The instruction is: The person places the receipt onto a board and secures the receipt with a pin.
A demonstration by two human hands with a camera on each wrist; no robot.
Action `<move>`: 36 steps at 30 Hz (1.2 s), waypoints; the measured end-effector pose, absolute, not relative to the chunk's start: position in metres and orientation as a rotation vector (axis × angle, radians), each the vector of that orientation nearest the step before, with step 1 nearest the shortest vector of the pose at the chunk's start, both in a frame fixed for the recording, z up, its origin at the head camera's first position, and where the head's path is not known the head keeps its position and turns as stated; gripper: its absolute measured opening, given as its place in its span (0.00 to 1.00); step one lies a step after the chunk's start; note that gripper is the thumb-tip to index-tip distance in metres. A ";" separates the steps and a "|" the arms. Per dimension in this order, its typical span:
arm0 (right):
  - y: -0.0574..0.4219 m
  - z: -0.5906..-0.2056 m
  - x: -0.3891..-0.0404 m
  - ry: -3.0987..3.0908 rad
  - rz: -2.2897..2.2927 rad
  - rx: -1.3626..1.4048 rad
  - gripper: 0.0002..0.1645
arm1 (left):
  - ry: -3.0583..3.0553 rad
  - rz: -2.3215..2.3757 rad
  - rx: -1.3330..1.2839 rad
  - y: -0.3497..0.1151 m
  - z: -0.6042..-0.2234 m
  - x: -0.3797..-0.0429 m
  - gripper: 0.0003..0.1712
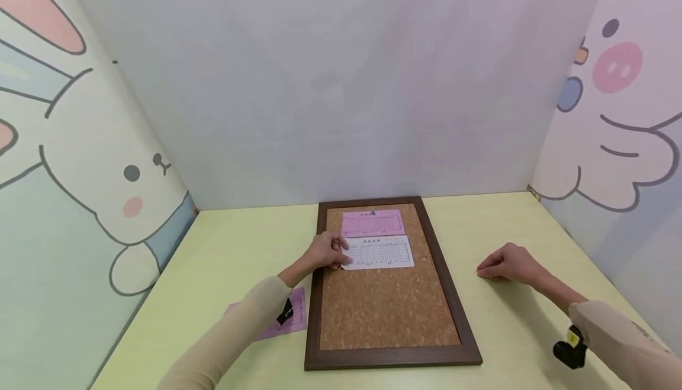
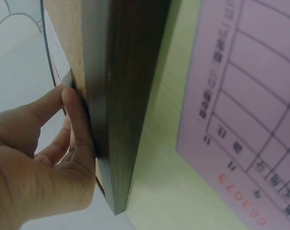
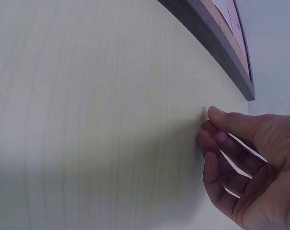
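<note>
My left hand (image 1: 325, 251) pinches the left edge of a white printed form (image 1: 380, 252) lying on the cork board (image 1: 389, 313). In the left wrist view, thumb and forefinger meet at the paper's edge beside the dark wooden frame (image 2: 121, 96). Just above the white form, a pink printed form (image 1: 373, 224) is fixed with a small green pin (image 1: 373, 213) at its top. Over the table right of the board, my right hand (image 1: 508, 263) has bent fingers, the thumb tip close to the forefinger. I cannot tell whether something small sits between those fingertips.
Another pink form (image 1: 295, 313) lies on the pale table (image 1: 256, 230) left of the board, partly under the left forearm. It carries red digits in the left wrist view. A grey back wall (image 1: 346, 82) and cartoon-printed side walls (image 1: 613, 141) enclose the table.
</note>
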State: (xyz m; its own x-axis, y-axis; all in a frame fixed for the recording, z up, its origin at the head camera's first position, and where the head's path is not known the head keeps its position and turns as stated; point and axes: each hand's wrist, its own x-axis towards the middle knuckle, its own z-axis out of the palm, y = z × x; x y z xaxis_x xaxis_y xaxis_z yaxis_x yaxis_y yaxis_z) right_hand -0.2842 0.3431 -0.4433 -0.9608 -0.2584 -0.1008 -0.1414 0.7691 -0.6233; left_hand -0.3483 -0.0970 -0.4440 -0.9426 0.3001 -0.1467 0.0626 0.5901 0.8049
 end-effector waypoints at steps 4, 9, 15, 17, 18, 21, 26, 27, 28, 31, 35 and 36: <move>0.337 -0.441 -0.289 2.769 -0.952 -0.321 0.08 | 2.548 1.289 0.310 -0.098 -0.444 -0.348 0.14; 0.326 -0.437 -0.297 2.749 -0.969 -0.318 0.08 | 2.543 1.302 0.318 -0.098 -0.445 -0.346 0.14; 0.309 -0.431 -0.310 2.690 -1.026 -0.299 0.08 | 2.518 1.304 0.319 -0.096 -0.446 -0.345 0.14; 0.300 -0.427 -0.317 2.679 -1.034 -0.294 0.08 | 2.518 1.295 0.316 -0.096 -0.446 -0.346 0.14; 0.294 -0.424 -0.321 2.680 -1.035 -0.288 0.08 | 2.522 1.291 0.314 -0.095 -0.446 -0.347 0.14; 0.276 -0.417 -0.332 2.701 -1.037 -0.332 0.10 | 2.540 1.289 0.286 -0.094 -0.445 -0.348 0.14; 0.247 -0.415 -0.345 2.711 -1.047 -0.348 0.10 | 2.521 1.298 0.292 -0.092 -0.447 -0.347 0.14; 0.242 -0.416 -0.346 2.713 -1.047 -0.339 0.09 | 2.515 1.299 0.300 -0.091 -0.447 -0.347 0.14; 0.237 -0.417 -0.348 2.710 -1.054 -0.320 0.09 | 2.509 1.298 0.306 -0.090 -0.447 -0.347 0.14; 0.222 -0.419 -0.354 2.707 -1.071 -0.326 0.09 | 2.523 1.285 0.321 -0.090 -0.447 -0.348 0.14; 0.202 -0.419 -0.360 2.677 -1.107 -0.328 0.09 | 2.542 1.262 0.288 -0.092 -0.444 -0.350 0.13; 0.197 -0.419 -0.362 2.671 -1.116 -0.316 0.09 | 2.544 1.253 0.280 -0.093 -0.444 -0.351 0.13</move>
State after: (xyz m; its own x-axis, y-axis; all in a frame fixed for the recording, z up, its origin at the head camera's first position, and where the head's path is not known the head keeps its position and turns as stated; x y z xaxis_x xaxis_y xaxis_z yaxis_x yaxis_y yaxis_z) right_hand -0.3618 0.1973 -0.4185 -0.9505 -0.2838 -0.1264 -0.1095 0.6869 -0.7185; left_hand -0.3506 -0.0927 -0.4435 -0.9388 0.2980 -0.1726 0.0448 0.6025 0.7968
